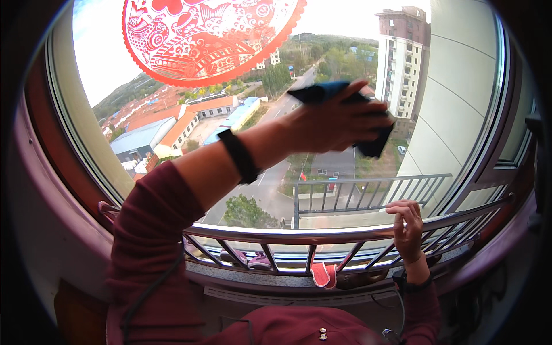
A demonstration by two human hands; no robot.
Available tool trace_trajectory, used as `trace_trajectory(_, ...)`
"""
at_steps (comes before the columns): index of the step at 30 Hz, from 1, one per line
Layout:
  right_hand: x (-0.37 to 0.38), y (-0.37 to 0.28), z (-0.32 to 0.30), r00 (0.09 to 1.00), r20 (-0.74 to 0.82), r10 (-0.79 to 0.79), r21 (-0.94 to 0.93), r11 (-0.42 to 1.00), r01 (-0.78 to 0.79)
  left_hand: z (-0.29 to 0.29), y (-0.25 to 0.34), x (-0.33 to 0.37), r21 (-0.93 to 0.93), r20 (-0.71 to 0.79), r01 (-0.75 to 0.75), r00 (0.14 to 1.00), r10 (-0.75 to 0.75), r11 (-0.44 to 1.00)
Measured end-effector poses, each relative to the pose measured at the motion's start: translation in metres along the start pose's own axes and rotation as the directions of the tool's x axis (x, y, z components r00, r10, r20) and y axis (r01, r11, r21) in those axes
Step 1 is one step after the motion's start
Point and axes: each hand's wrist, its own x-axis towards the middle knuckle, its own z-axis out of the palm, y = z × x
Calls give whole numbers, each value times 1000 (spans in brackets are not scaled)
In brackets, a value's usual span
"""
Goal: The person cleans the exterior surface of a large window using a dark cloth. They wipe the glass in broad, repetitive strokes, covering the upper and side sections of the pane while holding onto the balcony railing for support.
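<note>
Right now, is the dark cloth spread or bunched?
Bunched: the dark cloth is gathered in the left hand, ends poking out on either side.

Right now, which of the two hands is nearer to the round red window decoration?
Left. The left hand, with a dark cloth, is raised to the lower right of the decoration; the right hand is much lower and farther, near the metal railing.

A wide window (270,178) admits bright daylight; a metal railing (264,236) crosses its lower part above a speckled ledge (287,281); a high-rise building (402,63) stands outside at right.
</note>
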Motion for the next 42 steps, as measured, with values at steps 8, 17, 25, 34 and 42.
trace_trajectory(8, 11, -5, 12, 998, 55, -43, 97, 995, 38, 4, 7, 5, 84, -45, 145, 989, -141, 986)
trace_trajectory(17, 39, -44, 54, 962, 207, -181, 171, 974, 147, -14, 47, -164, 31, 234, 133, 963, -136, 991)
trace_trajectory(25, 115, -144, 147, 831, 269, -486, 235, 870, 433, -33, 21, -262, 9, 165, 301, 940, -299, 954)
trace_trajectory(34, 215, -212, 247, 770, 93, -631, 103, 775, 623, -40, 0, -331, 9, 7, 399, 917, -399, 917)
trace_trajectory(42, 224, -224, 275, 713, 119, -691, -52, 713, 699, -65, 10, -395, 7, 57, 481, 875, -481, 877)
